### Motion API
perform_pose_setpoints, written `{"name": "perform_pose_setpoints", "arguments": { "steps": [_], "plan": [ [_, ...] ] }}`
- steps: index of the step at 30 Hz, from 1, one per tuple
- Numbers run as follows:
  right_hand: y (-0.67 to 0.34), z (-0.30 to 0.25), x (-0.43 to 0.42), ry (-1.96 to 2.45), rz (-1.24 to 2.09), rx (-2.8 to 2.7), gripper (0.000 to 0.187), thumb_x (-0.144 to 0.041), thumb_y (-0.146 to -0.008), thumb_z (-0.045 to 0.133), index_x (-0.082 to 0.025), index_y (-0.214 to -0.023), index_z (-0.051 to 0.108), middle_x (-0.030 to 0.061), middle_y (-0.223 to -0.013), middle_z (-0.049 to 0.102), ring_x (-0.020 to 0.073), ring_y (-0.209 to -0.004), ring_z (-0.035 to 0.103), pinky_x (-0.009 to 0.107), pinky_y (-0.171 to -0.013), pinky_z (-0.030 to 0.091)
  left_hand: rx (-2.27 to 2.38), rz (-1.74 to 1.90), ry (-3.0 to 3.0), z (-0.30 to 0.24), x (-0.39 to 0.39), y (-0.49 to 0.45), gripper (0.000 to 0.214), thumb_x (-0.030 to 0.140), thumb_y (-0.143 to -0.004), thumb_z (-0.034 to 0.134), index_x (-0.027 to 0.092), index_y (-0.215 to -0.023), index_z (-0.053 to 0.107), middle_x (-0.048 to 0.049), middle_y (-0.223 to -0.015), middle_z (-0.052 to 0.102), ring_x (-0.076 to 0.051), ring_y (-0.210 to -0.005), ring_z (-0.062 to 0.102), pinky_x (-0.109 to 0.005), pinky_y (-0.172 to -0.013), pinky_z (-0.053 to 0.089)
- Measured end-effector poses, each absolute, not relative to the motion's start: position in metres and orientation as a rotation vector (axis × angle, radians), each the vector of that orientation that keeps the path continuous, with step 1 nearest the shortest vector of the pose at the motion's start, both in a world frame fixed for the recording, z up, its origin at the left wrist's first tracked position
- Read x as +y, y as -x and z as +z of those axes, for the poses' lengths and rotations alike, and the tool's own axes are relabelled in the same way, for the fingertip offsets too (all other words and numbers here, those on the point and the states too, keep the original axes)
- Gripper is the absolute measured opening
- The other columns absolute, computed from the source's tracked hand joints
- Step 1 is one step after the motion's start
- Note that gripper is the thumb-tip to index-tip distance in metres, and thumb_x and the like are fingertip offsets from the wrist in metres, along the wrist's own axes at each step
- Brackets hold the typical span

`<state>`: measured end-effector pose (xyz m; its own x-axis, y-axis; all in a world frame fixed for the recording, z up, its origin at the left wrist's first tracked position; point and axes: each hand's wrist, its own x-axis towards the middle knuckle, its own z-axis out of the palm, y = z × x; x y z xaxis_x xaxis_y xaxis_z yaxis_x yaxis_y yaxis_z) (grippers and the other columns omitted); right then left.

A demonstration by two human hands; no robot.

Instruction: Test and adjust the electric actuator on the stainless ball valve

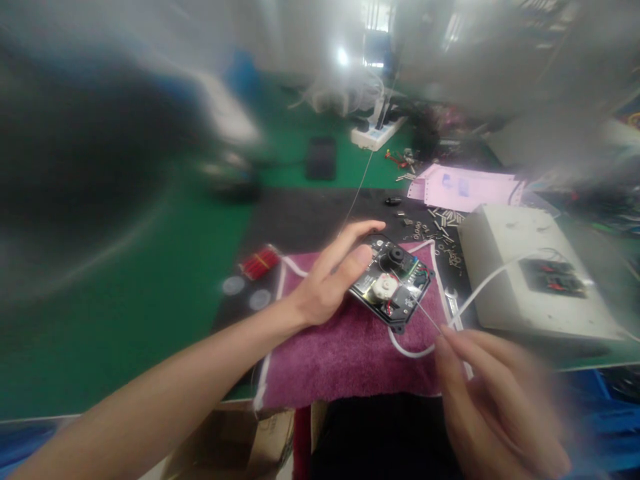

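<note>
My left hand (333, 280) grips the left edge of a black square electronic module (373, 299), thumb on top and fingers around the far side. The open module is tilted and shows a round black part, a white round part, a green circuit board and thin red wires. My right hand (493, 393) is closed in a pinch on a thin metal rod-like tool (429, 315), whose tip reaches the module's right part; its exact kind cannot be made out. Under both lies a purple cloth (340, 363) with white edging. A white cable (413, 353) curves out beneath the module.
At the right stands a beige box (525, 267) with terminals, a wrench (451, 303) beside it. Small metal parts (445, 220) lie scattered near pink papers (467, 188). A red block (260, 261) sits left of the cloth. Further back is a white power strip (377, 135).
</note>
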<state>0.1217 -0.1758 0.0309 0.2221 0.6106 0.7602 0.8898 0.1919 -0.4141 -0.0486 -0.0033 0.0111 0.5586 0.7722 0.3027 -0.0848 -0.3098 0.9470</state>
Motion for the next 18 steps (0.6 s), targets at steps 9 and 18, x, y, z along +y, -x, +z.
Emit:
{"name": "perform_pose_setpoints", "arguments": {
  "steps": [9,18],
  "plan": [
    [-0.122,0.037,-0.176,1.495,-0.078,-1.420,0.020,-0.002,-0.089,0.078,-0.019,-0.099,0.078,0.0008,-0.090,0.076,0.0109,-0.075,0.069,0.023,-0.066,0.056,0.583,0.950,-1.676,0.011,-0.004,0.049,0.058,0.061,-0.107,0.048,0.023,-0.150,0.058,-0.0090,-0.152,0.062,-0.033,-0.138,0.058,-0.048,-0.124,0.040],
    [-0.117,0.043,-0.175,1.568,-0.002,-1.333,0.016,-0.012,-0.091,0.080,-0.022,-0.104,0.078,-0.0011,-0.086,0.076,0.0103,-0.069,0.070,0.019,-0.064,0.059,0.578,0.949,-1.697,0.009,-0.002,0.050,0.058,0.061,-0.107,0.048,0.024,-0.150,0.058,-0.0090,-0.153,0.062,-0.033,-0.138,0.058,-0.050,-0.123,0.041]
  ]
}}
